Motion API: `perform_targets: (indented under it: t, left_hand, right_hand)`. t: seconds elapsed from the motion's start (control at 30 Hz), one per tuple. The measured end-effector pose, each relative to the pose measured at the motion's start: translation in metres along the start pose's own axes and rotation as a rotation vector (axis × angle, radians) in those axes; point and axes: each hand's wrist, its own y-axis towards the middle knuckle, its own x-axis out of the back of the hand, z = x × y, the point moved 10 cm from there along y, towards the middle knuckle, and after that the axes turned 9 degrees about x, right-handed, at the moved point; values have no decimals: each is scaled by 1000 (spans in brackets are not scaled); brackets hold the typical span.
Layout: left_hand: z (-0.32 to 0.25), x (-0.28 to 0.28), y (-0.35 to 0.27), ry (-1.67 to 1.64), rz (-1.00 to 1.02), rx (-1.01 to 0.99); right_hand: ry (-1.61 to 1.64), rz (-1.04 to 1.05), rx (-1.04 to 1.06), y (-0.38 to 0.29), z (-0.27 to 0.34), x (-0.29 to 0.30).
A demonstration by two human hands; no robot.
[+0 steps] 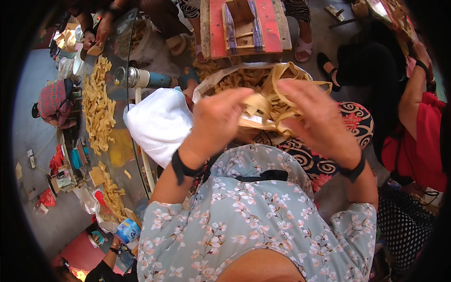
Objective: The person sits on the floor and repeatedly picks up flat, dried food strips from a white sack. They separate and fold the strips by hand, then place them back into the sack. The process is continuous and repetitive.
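My left hand (220, 118) is raised over the near left edge of a white sack (211, 79) full of tan strips. A looped tan strip (254, 105) reaches its fingertips, which appear closed on it. Motion blurs my right hand (312, 116), above the sack's right side. Long tan strips (278, 91) hang in loops beside its fingers; whether it grips any of them cannot be told. Both wrists wear black bands. The sack rests before my lap, with more tan pieces (243, 79) heaped inside.
At left, a glass table (130, 53) bears piles of tan strips (98, 105). A white cloth (160, 123) and a blue flask (156, 80) are near its edge. A red wooden bench (216, 31) stands ahead. Other people sit on both sides.
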Motion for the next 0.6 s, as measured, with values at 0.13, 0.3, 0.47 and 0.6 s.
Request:
perform_targets:
  t: [0.13,0.3,0.47,0.6]
  left_hand:
    - [-52,-7,-7,340,-139,-224]
    - [17,-24,-20,-635,369,388]
    - [44,-40,-60,-923,659,729]
    - [16,-16,-54,-918,610,499]
  right_hand:
    - [227,-250,5,10,16,-30]
    - [-176,-141,142,1,22,-20]
    - [-296,-283,388,5,22,19]
    - [-246,-357,219,11,-2,44]
